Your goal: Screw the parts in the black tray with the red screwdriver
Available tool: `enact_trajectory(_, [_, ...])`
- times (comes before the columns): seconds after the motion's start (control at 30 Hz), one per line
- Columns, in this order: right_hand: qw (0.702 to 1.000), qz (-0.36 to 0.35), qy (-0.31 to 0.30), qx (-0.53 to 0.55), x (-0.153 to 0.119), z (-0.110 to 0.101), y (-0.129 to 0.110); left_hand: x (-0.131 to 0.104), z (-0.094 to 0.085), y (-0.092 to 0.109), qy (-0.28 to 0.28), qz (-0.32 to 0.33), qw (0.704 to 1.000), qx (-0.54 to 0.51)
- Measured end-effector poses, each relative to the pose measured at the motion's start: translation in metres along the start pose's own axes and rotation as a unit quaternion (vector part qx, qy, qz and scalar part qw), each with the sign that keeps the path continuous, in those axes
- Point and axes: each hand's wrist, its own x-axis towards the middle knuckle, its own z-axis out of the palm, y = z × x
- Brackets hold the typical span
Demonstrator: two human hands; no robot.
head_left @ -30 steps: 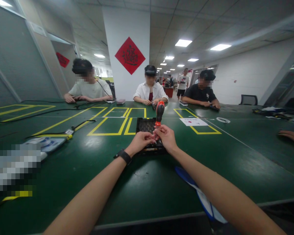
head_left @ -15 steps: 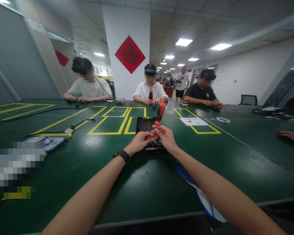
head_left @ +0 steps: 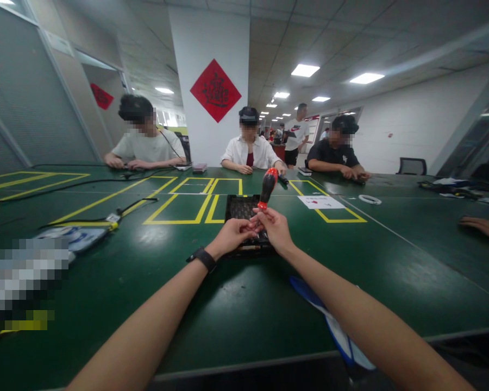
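Note:
A screwdriver with a red and black handle (head_left: 268,187) stands nearly upright, handle up and leaning slightly right. My right hand (head_left: 275,229) is closed around its lower part, below the handle. My left hand (head_left: 234,234), with a black band on the wrist, is pinched close to the screwdriver's lower end, fingertips meeting those of my right hand. What the left fingers grip is too small to make out. Beneath both hands lies a black open box (head_left: 239,206). Its contents are dark and partly hidden by my hands.
Yellow tape outlines mark the green table (head_left: 244,315). A white paper sheet (head_left: 321,202) and a white ring (head_left: 369,200) lie to the right. Blue-and-white packaging (head_left: 340,336) rests under my right forearm. Cables run along the left. Several people sit opposite; another person's hand (head_left: 483,227) rests far right.
My hands and the screwdriver hold almost the same place; the handle tilts a little more to the right. The person opposite has moved a hand rightward with a dark object.

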Motion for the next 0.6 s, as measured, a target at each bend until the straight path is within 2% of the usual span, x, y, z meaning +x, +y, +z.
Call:
enact_trajectory(0.17, [1.000,-0.008,-0.011,-0.001,0.0014,-0.0021,0.0012,0.0008,-0.0010,0.0001,-0.011,0.000,1.000,-0.006])
enact_trajectory(0.43, [1.000,-0.008,0.027,-0.005,-0.0002,0.0011,0.0017,-0.0004,0.0001,0.0031,0.026,-0.024,0.999,0.027])
enact_trajectory(0.6, [0.999,-0.007,0.030,0.013,0.0005,0.0032,-0.0009,-0.0003,0.0000,0.0020,0.023,0.001,0.998,0.061])
